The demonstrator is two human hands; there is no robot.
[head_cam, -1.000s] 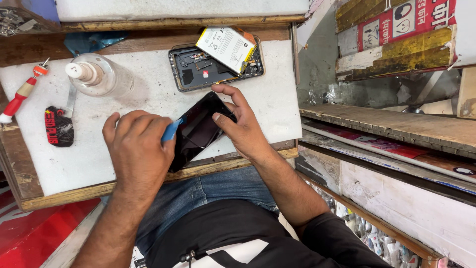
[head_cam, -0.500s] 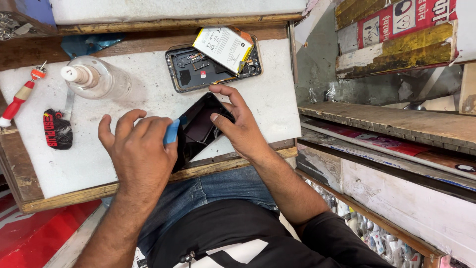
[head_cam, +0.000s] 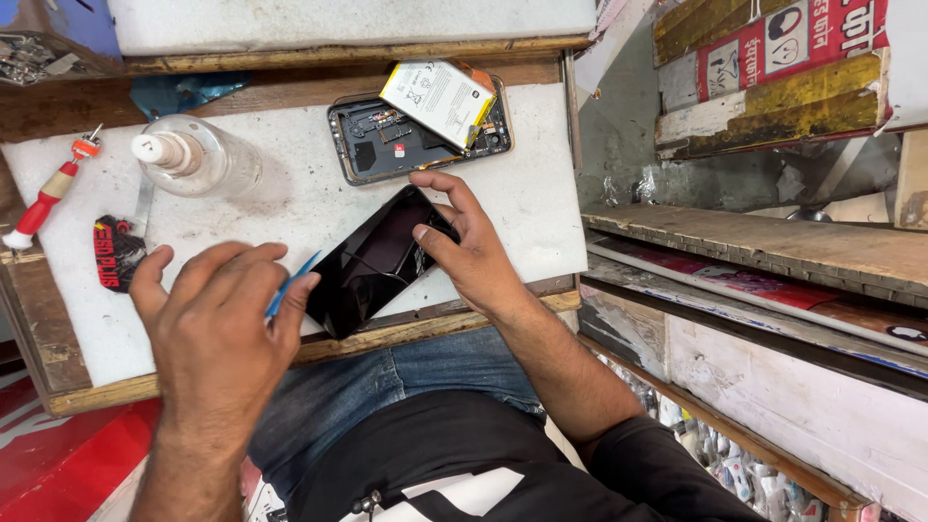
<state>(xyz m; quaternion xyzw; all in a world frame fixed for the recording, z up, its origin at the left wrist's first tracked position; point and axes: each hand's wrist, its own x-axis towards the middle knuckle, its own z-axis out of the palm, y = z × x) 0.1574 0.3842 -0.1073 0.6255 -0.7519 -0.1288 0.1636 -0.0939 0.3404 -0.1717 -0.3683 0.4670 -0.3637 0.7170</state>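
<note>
We see a white tabletop [head_cam: 242, 222] edged in wood, carrying an opened phone body [head_cam: 387, 145], a black screen panel [head_cam: 372, 266], a clear bottle [head_cam: 198, 159], a red-handled screwdriver [head_cam: 48, 193] and a black-red sticker [head_cam: 118, 251].

A black glass phone screen panel [head_cam: 375, 263] is lying on the white worktop [head_cam: 290, 208], between the left hand [head_cam: 217, 324] and right hand [head_cam: 471, 246]. Behind it an opened phone body [head_cam: 372, 145] is carrying a flat white battery [head_cam: 440, 99]; a clear plastic bottle [head_cam: 198, 159] is lying leftward.
</note>
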